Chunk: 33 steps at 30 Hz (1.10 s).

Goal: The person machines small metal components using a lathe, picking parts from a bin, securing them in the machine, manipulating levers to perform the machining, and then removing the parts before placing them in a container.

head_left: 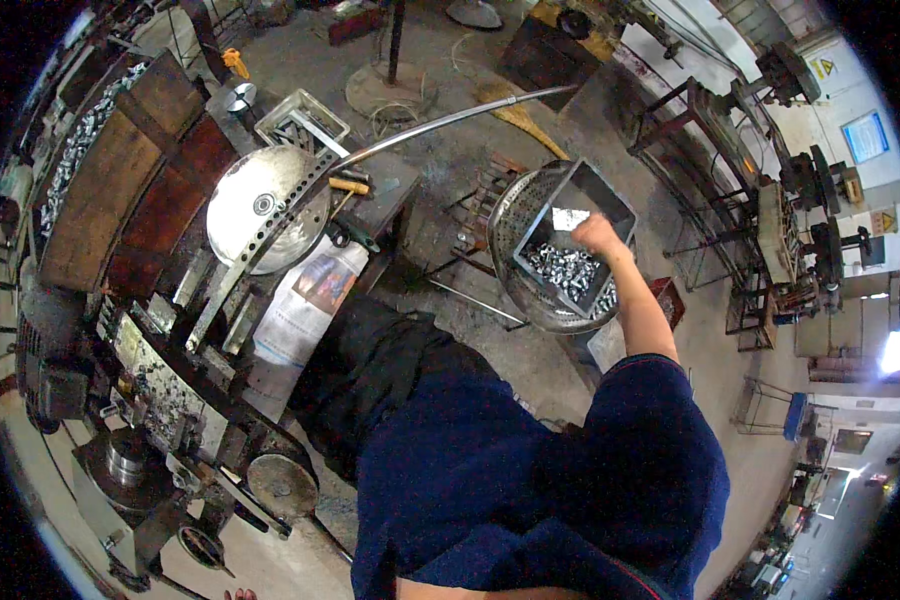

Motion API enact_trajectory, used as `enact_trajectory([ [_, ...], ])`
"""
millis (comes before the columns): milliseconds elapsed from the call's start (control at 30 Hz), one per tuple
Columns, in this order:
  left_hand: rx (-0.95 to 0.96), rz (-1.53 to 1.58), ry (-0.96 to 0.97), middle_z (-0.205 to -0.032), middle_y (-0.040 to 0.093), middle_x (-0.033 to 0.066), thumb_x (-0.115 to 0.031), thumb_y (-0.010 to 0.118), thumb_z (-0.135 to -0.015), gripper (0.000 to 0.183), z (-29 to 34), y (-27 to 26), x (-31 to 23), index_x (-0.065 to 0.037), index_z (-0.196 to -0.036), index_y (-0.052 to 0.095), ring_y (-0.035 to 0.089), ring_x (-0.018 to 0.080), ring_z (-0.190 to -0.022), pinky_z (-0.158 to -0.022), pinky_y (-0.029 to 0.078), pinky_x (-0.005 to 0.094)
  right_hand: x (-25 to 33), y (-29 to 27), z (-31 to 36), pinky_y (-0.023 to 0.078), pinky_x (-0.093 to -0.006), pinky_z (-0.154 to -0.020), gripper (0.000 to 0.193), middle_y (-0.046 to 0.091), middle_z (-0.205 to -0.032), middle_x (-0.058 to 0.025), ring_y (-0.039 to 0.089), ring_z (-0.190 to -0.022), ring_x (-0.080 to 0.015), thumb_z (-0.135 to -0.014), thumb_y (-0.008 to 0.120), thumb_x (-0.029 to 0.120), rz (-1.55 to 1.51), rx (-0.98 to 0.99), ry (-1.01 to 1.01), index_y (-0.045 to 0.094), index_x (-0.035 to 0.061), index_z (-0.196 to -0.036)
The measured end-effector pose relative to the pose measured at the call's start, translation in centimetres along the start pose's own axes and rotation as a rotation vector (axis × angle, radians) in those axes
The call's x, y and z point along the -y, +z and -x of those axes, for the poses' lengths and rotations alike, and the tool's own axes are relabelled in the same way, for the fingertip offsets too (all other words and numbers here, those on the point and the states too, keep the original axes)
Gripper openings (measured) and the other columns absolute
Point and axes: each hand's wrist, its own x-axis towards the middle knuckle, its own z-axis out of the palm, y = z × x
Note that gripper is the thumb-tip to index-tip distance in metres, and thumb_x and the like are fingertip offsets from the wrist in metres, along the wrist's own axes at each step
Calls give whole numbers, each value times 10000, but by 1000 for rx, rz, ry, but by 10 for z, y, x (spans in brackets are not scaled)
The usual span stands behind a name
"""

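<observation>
My right hand [597, 236] reaches over a grey rectangular bin [610, 183]. Its fingers are closed at the edge of a small white slip of paper [568, 219]. Small shiny metal parts [560, 268] lie heaped in the near part of the bin, below that hand. The bin rests on a round perforated metal tray [507, 240]. At the bottom edge, left of my body, only the fingertips of my left hand [239, 595] show, apart from one another. The rest of that hand is out of the picture.
At left stands a machine with a large metal disc [255, 215], a perforated bar and a newspaper sheet [305, 300]. A long curved metal rod [450, 122] extends over the floor. Machines on stands [770, 225] line the right wall. A broom [520, 120] lies beyond the tray.
</observation>
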Motion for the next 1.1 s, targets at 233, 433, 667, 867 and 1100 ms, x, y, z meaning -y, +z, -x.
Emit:
enact_trajectory([
  [233,-30,1,9,-1161,471,154,-272,589,-835,484,-1,-12,-2,-37,-1235,450,467,257,-1092,-903,412,412,60,-20,25,489,-352,-771,388,621,-913,-235,613,-902,-315,-648,569,300,69,142,78,634,-54,-793],
  [433,-44,-3,23,-1175,461,158,-281,586,-837,487,-3,-20,-4,-40,-1237,451,460,263,-1102,-907,409,412,38,15,-4,488,-344,-620,85,631,-820,-102,594,-748,-270,-648,610,112,-242,451,-145,652,147,-713],
  [667,-71,8,27,-1192,451,164,-291,582,-838,490,-1,-33,0,-43,-1241,452,452,269,-1113,-912,405,412,64,25,0,485,-316,-576,74,624,-756,-103,588,-693,-260,-593,614,118,538,241,-784,603,63,-640],
  [867,-50,12,18,-1206,441,169,-300,579,-840,494,-11,-29,0,-46,-1243,452,445,275,-1123,-916,402,412,21,33,-21,462,-342,-551,94,599,-667,-93,575,-601,-243,-545,614,101,155,349,-423,588,57,-624],
  [1100,-38,27,0,-1223,431,174,-310,576,-842,497,-15,-44,6,-49,-1246,453,437,282,-1135,-922,398,412,16,44,-4,472,-339,-552,123,599,-616,-102,608,-595,-224,-638,535,197,463,-27,-784,591,110,-570],
])
